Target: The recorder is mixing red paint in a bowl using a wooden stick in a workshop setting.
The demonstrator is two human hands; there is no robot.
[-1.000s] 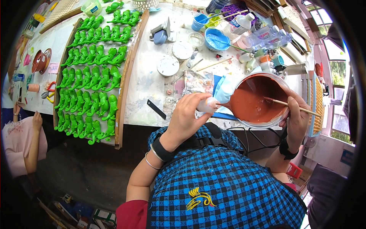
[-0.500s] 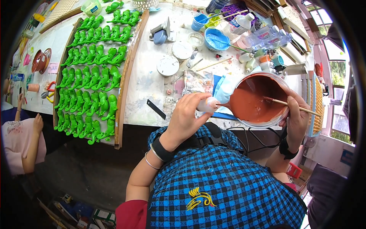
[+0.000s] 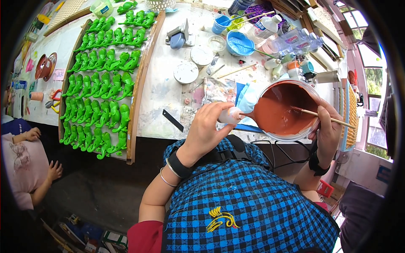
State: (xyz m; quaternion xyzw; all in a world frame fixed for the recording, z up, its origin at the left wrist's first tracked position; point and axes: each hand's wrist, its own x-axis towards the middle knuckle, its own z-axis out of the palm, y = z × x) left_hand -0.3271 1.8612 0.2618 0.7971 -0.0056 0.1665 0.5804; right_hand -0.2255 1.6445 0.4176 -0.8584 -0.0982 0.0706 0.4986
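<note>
My left hand (image 3: 205,128) is closed around a small white squeeze bottle (image 3: 229,115), held on its side. The bottle's nozzle points right and meets the left rim of a tub (image 3: 275,137) of reddish-brown paint (image 3: 272,110). With my right hand (image 3: 330,126) I grip the tub's right side, its mouth tilted toward me. A paintbrush (image 3: 322,114) with a wooden handle lies across the tub's rim under my right thumb, its bristles over the paint. My right fingers behind the tub are mostly hidden.
A wooden-edged tray (image 3: 141,80) of green figurines stands left. Two round white lids (image 3: 185,72), a black blade (image 3: 173,120), a blue paint bowl (image 3: 240,43) and clear bottles (image 3: 295,41) lie on the table (image 3: 162,101). A co-worker (image 3: 27,164) is at far left.
At far left the co-worker has shifted, and their hands have come down from the table's edge. My own hands, the bottle, the tub and the brush look almost unmoved.
</note>
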